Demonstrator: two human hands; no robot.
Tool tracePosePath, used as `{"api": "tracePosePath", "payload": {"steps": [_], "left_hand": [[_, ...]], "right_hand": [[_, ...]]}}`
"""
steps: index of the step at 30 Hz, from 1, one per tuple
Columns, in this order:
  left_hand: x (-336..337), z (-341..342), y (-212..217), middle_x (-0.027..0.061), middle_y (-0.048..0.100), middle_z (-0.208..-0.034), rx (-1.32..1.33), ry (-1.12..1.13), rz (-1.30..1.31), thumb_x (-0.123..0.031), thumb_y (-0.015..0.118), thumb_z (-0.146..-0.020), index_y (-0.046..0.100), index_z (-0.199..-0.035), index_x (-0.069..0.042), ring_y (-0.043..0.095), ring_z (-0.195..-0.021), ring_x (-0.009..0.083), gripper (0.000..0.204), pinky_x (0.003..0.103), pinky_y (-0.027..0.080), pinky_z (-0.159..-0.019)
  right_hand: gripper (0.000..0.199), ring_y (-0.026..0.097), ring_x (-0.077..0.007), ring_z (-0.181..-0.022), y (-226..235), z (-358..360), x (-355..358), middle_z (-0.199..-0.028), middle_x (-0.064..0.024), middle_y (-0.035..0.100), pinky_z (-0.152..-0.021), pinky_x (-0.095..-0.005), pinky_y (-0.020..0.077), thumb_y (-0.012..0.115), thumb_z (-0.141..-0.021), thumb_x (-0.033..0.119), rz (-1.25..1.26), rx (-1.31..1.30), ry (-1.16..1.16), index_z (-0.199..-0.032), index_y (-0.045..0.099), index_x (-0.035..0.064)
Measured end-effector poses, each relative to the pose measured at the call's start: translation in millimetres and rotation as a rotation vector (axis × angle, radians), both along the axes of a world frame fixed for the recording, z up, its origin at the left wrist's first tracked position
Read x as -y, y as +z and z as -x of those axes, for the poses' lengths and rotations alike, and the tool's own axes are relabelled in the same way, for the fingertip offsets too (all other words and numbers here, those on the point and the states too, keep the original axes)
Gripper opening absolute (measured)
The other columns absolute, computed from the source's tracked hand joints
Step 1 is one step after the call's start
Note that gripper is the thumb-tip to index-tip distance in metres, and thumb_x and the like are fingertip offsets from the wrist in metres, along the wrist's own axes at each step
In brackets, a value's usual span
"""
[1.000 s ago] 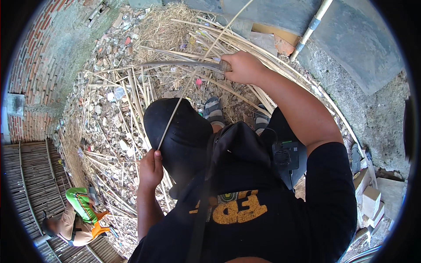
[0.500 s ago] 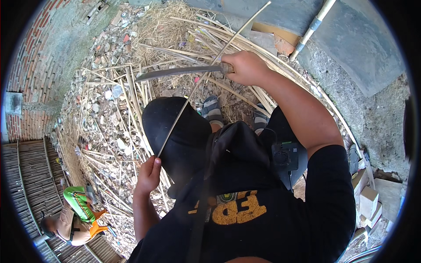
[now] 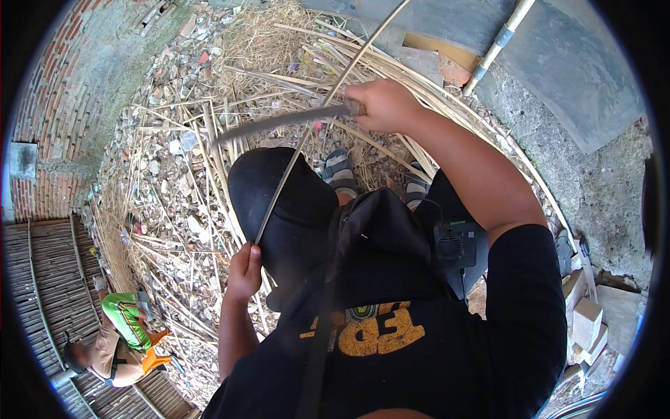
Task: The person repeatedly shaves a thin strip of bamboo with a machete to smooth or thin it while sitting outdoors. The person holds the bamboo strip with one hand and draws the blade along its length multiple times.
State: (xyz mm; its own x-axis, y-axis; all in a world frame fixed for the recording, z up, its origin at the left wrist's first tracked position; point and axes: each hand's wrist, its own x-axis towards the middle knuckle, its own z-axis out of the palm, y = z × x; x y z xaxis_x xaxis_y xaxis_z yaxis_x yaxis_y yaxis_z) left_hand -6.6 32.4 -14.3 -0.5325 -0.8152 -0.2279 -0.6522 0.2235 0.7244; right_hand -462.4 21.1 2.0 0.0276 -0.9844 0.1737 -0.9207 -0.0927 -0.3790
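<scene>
At one o'clock from the middle of the view, the right hand (image 3: 386,105) is closed around the handle (image 3: 356,107) of a machete (image 3: 279,121), whose long, dull grey blade reaches out toward eleven. At eight o'clock the left hand (image 3: 246,271) pinches a slender bamboo strip (image 3: 301,143), thumb laid along it; the hands are well apart, each clamped on its own thing. From the left hand the strip slants past the black-clad knee (image 3: 307,209) and up to the rim between twelve and one, and the blade crosses it a little short of the right hand; whether the edge bites cannot be told from this angle

Judging by that crossing, the step in hand is paring or smoothing the strip, and the next move seems to call for a firm left hold and a light, even stroke

Narrow and gently bowed, the strip looks tan, with no split that shows at this size. Between twelve and one, similar pale splints (image 3: 391,68) lie on the ground, near dry straw (image 3: 265,42) at half past eleven
</scene>
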Motion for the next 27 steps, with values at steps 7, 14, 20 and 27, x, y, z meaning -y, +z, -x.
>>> {"api": "tracePosePath", "payload": {"steps": [7, 14, 20, 27], "left_hand": [[-0.5, -9.4, -6.9, -0.0003, 0.049, -0.064, -0.037, 0.005, -0.065, -0.048, 0.037, -0.109, 0.057, -0.092, -0.001, 0.044, -0.061, 0.0087, 0.054, 0.031, 0.035, -0.055], [-3.0, 3.5, 4.3, 0.0080, 0.050, -0.065, 0.041, -0.022, 0.064, -0.043, 0.037, -0.110, 0.054, -0.088, 0.001, 0.048, -0.064, 0.0170, 0.052, 0.036, 0.039, -0.060], [-4.4, 0.1, 6.8, 0.0097, 0.045, -0.061, 0.006, -0.011, -0.039, -0.038, 0.039, -0.110, 0.050, -0.083, 0.001, 0.041, -0.061, 0.0162, 0.049, 0.037, 0.037, -0.058], [-8.7, 4.7, 7.1, 0.0096, 0.045, -0.060, -0.007, -0.005, 0.057, -0.036, 0.040, -0.110, 0.049, -0.083, 0.000, 0.042, -0.061, 0.0163, 0.047, 0.037, 0.037, -0.057]], "right_hand": [[0.027, 0.069, -0.0367, -0.079, -1.4, -10.6, 2.4, -0.080, -0.0140, 0.069, -0.069, -0.0495, 0.0543, 0.073, -0.077, 0.019, 0.144, -0.018, 0.019, -0.101, 0.063, 0.0120], [0.024, 0.070, -0.0356, -0.079, -5.8, 5.3, 5.7, -0.081, -0.0122, 0.069, -0.070, -0.0482, 0.0562, 0.072, -0.079, 0.018, 0.094, 0.025, -0.112, -0.100, 0.063, 0.0118], [0.020, 0.068, -0.0362, -0.072, -12.9, -13.2, 0.9, -0.078, -0.0136, 0.068, -0.065, -0.0483, 0.0542, 0.071, -0.079, 0.018, 0.149, 0.005, 0.026, -0.095, 0.061, 0.0104], [0.025, 0.068, -0.0374, -0.076, -5.0, -5.5, 2.3, -0.075, -0.0148, 0.066, -0.067, -0.0498, 0.0545, 0.072, -0.077, 0.018, 0.133, 0.088, -0.020, -0.099, 0.063, 0.0105]]}}
